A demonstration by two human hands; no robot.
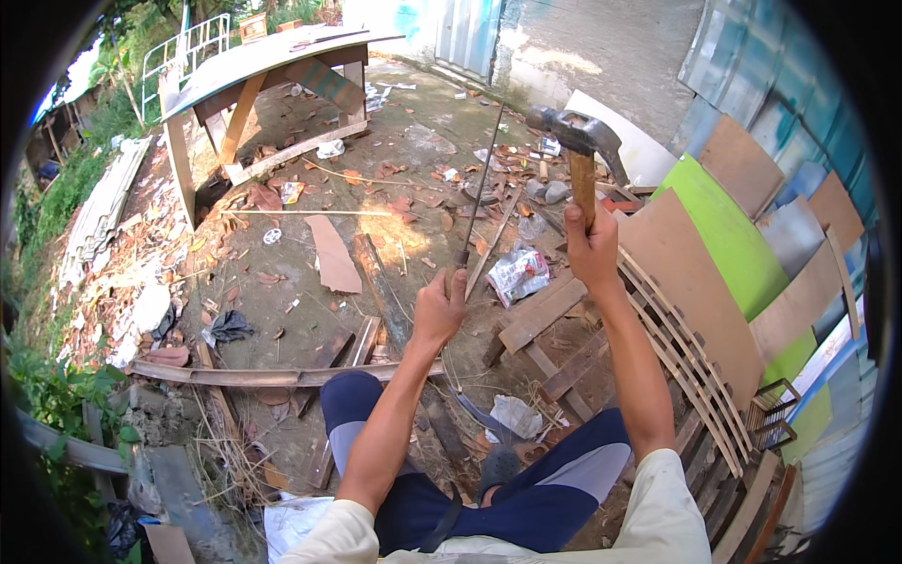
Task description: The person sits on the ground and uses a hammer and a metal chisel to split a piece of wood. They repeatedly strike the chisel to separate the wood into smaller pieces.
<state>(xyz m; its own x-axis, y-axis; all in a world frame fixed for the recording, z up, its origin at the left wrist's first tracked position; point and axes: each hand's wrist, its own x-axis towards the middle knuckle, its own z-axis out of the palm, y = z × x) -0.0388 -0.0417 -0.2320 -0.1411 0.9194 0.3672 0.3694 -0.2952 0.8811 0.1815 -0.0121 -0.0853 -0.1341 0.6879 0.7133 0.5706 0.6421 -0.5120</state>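
My right hand [592, 249] is wrapped around the wooden handle of a claw hammer [590, 141], held upright with its dark metal head at the top. To its left and a little lower, my left hand [440, 306] is closed on a long, thin, dark metal tool [482, 188]. This tool points up and away, with a thicker collar just above my fist. Whether it is a rod or a blade seen edge-on, I cannot tell; its grip is hidden in my fingers. Hammer and metal tool are apart, both raised above the ground.
A wooden table [272, 66] stands at the far left. Wood pieces [554, 320] are stacked before my right knee, beside a crumpled plastic packet [519, 275]. Boards and a green panel [723, 230] lean along the right wall. A long beam [272, 376] lies near my left knee; leaves litter the ground.
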